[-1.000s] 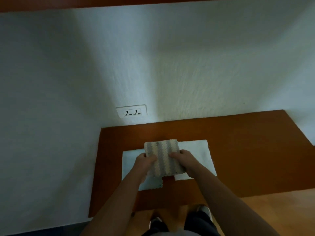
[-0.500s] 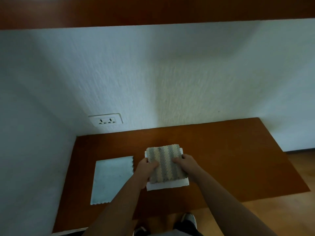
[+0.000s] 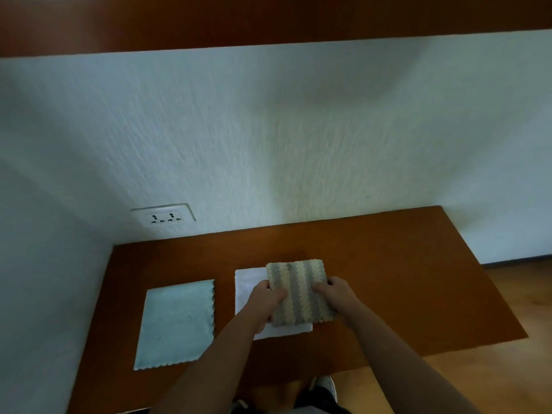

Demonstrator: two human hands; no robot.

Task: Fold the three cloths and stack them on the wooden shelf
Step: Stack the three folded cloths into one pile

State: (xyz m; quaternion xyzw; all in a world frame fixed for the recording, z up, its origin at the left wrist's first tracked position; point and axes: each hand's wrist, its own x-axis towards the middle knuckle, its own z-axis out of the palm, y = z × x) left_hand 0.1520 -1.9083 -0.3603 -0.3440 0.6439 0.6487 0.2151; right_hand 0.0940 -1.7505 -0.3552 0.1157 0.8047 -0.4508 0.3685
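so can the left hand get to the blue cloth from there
Probably yes: the blue cloth lies bare just left of the left hand, though that hand grips the striped cloth now.

Head camera looks down from above onto wooden shelf (image 3: 388,264) against the wall (image 3: 268,130)

Wall socket (image 3: 162,218), textured white wall (image 3: 298,130)

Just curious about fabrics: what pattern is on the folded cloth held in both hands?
The folded textured cloth shows grey and beige zigzag stripes; head view.
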